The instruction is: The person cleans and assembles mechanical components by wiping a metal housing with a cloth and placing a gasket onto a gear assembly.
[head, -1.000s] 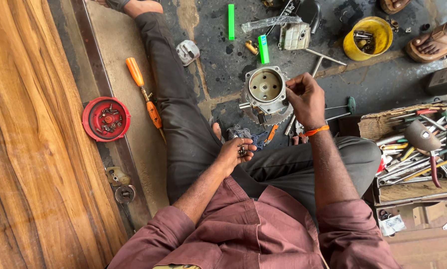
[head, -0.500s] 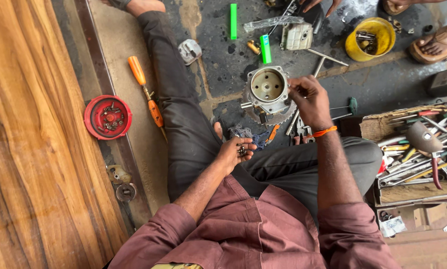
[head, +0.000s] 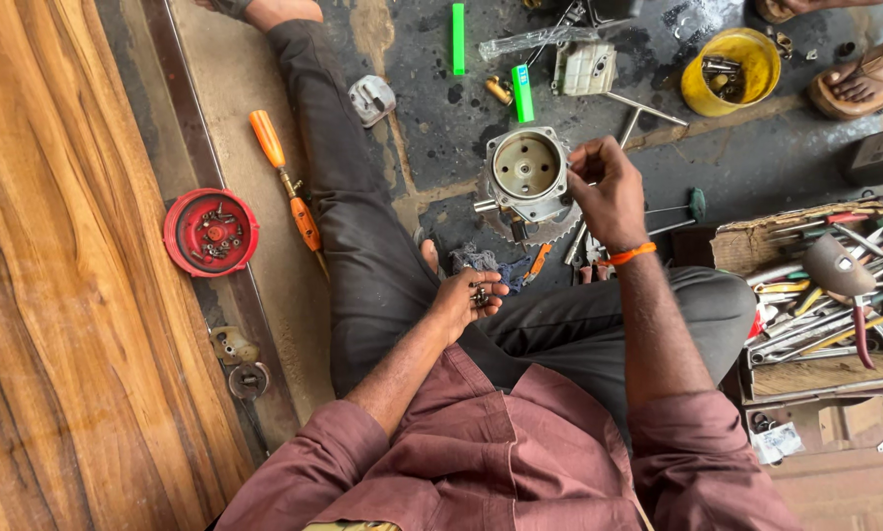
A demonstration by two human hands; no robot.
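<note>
The right hand (head: 608, 187) has lifted slightly from the rim of the round metal engine housing (head: 527, 175) on the floor between the person's legs, its fingertip grip pinched narrow on something too small to identify. The left hand (head: 464, 302) stays cupped in the lap, holding small screws (head: 480, 293).

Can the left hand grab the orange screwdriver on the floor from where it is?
Probably yes. The long orange-handled screwdriver lies past the outstretched left leg, nothing on top of it. But the left hand is holding small metal bits, so gripping could be awkward.
</note>
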